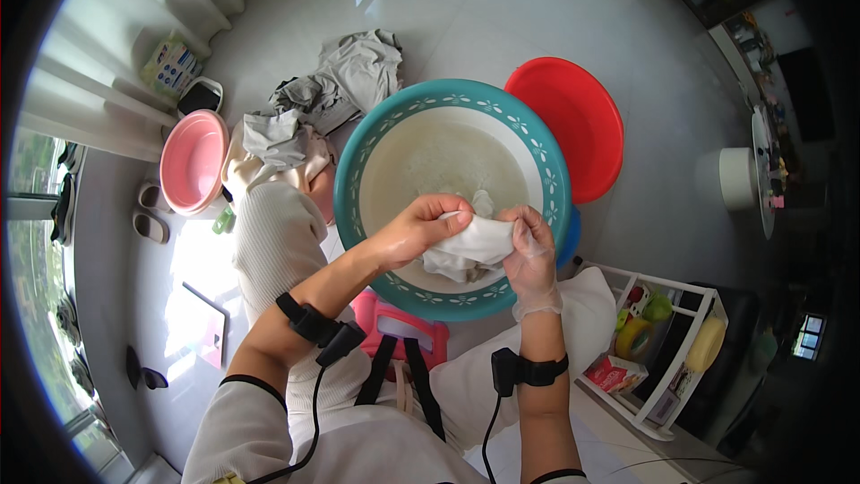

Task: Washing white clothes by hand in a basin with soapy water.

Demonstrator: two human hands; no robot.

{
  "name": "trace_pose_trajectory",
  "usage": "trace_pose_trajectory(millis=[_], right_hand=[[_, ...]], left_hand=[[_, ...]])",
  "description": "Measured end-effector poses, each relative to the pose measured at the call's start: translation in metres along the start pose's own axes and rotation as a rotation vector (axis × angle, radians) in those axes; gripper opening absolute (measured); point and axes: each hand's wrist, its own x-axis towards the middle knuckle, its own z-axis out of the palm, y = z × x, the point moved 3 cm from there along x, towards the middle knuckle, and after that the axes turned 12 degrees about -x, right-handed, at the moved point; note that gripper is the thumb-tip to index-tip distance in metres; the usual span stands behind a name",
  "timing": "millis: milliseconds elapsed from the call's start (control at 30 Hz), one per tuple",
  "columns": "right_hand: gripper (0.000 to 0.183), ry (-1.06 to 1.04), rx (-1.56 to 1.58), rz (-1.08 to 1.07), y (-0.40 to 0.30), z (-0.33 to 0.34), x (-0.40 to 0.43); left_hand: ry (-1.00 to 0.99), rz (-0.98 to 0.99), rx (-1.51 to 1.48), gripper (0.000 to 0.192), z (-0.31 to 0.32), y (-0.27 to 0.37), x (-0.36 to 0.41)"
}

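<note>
A white cloth [478, 240] is stretched between my two hands above a teal-rimmed basin [351, 168] of cloudy water. My left hand [430, 225], bare, pinches its left part between thumb and fingers. At the cloth's right end, my right hand [531, 249] grips it, wearing a clear plastic glove. The cloth's lower folds hang over the near inner side of the basin; whether they touch the water cannot be told. A small white piece of fabric shows just beyond the hands.
Beside the basin at right stands a red basin [571, 128], with a blue one [571, 238] partly hidden. Grey garments [359, 70] lie at the upper left near a pink basin [195, 161]. A white rack [655, 349] with items stands at lower right.
</note>
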Motion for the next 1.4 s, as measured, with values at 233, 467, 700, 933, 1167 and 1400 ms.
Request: trace_pose_trajectory(millis=[233,467,700,933,1167,1400], right_hand=[[0.022,0.157,-1.180,-0.773,0.014,0.058,-0.007],[0.026,0.332,-1.251,-0.489,0.024,0.031,0.029],[0.024,0.223,-1.393,-0.467,0.016,0.040,0.021],[0.038,0.171,-0.516,-0.101,0.011,0.015,0.021],[0.041,0.200,-0.473,-0.104,0.000,0.020,0.011],[0.042,0.250,-0.428,-0.097,-0.008,0.015,0.010]], left_hand=[[0.410,0.028,-0.049,0.037,-0.018,-0.046,0.013],[0.486,-0.028,-0.207,0.035,-0.005,-0.063,0.018],[0.493,-0.055,-0.289,0.033,-0.004,-0.061,0.012],[0.276,-0.118,-0.425,0.036,0.004,-0.039,0.010],[0.219,-0.088,-0.322,0.042,-0.001,-0.037,0.008],[0.179,-0.084,-0.265,0.038,0.003,-0.027,0.006]])
